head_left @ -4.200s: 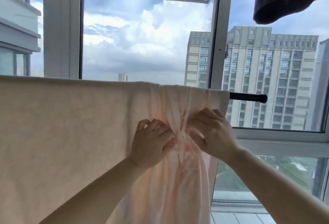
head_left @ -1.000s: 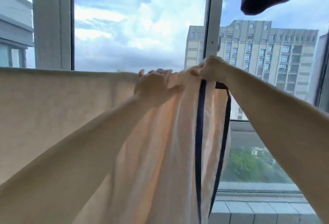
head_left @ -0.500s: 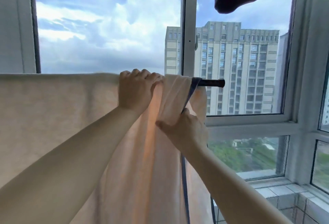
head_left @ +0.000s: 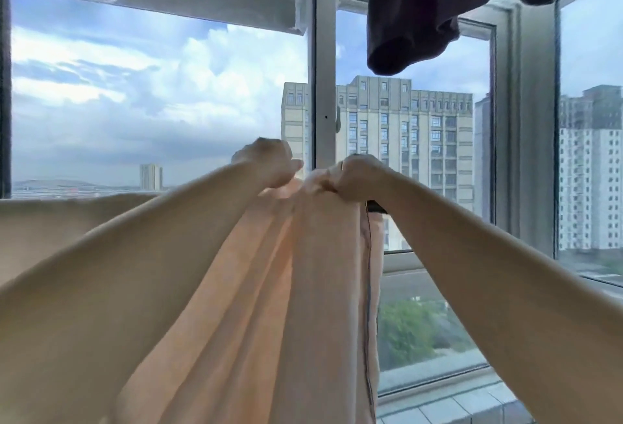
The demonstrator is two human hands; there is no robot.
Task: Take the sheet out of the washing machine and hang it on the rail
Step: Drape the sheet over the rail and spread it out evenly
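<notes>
A pale peach sheet (head_left: 276, 288) with a thin dark blue edge hangs over a black rail (head_left: 375, 208) in front of the window. Only a short stub of the rail shows at the sheet's right end. The sheet is bunched in folds near that end and lies flat further left. My left hand (head_left: 269, 164) is raised at the top of the bunched part, fingers curled, and its grip is hard to make out. My right hand (head_left: 354, 177) is closed on the sheet's top fold just beside it, over the rail.
A dark purple garment (head_left: 438, 9) hangs overhead at the upper right. The white window frame post (head_left: 325, 86) stands right behind my hands. A tiled sill (head_left: 455, 403) runs below the window. Tall buildings lie outside.
My right hand has come up from the sheet's lower edge to the top at the rail. My left hand has lifted slightly off the rail. The view has tilted up.
</notes>
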